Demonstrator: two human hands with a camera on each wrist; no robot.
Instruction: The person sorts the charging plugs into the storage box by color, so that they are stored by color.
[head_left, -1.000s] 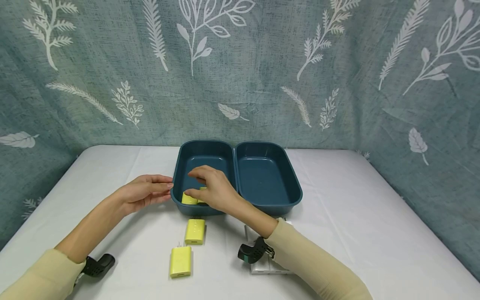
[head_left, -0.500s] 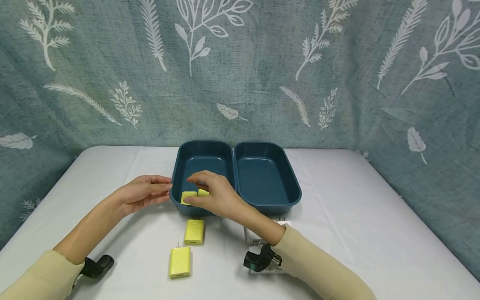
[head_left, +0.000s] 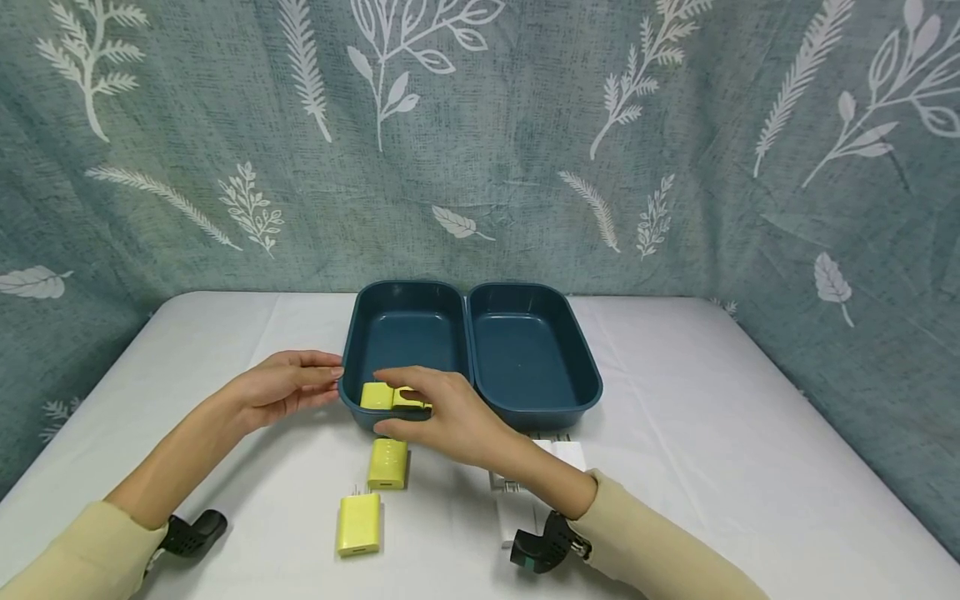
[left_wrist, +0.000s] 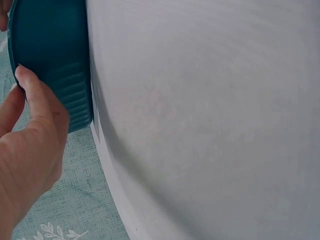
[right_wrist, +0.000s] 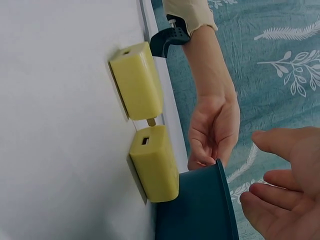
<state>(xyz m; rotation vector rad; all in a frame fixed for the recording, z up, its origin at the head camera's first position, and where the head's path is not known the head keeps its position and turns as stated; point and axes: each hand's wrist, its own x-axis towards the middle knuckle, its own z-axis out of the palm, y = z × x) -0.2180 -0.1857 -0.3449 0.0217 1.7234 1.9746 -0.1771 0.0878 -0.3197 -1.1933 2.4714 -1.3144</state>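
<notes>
Contents of left bin (head_left: pixel 411 333): yellow chargers (head_left: pixel 377 395), at least two visible, side by side along the near wall; the right end of the row is partly hidden by fingers.
Right hand (head_left: pixel 453 421): raised at the near rim of the left bin, thumb and fingers parted, gripping nothing; the right wrist view shows the gap between them.
Left hand (head_left: pixel 288 387): fingers extended, not closed, their tips touching the outer left wall of the left bin close to its rim.
Loose yellow pair: nearer charger (head_left: pixel 359 523) and farther charger (head_left: pixel 387 463), both lying in front of the left bin, the prongs of the nearer one directed toward the farther.
White group: white chargers (head_left: pixel 515 517), partly covered by the right forearm, so their number cannot be told; metal prongs show on some.
Right bin (head_left: pixel 525 358): dark blue-green, like its neighbour, and standing directly beside it.
Wrists: black camera (head_left: pixel 197 533) worn at each, next to a beige sleeve (head_left: pixel 93 550).
Support and backdrop: white table (head_left: pixel 712 400); grey-green curtain (head_left: pixel 517 183) with pale leaf print.
</notes>
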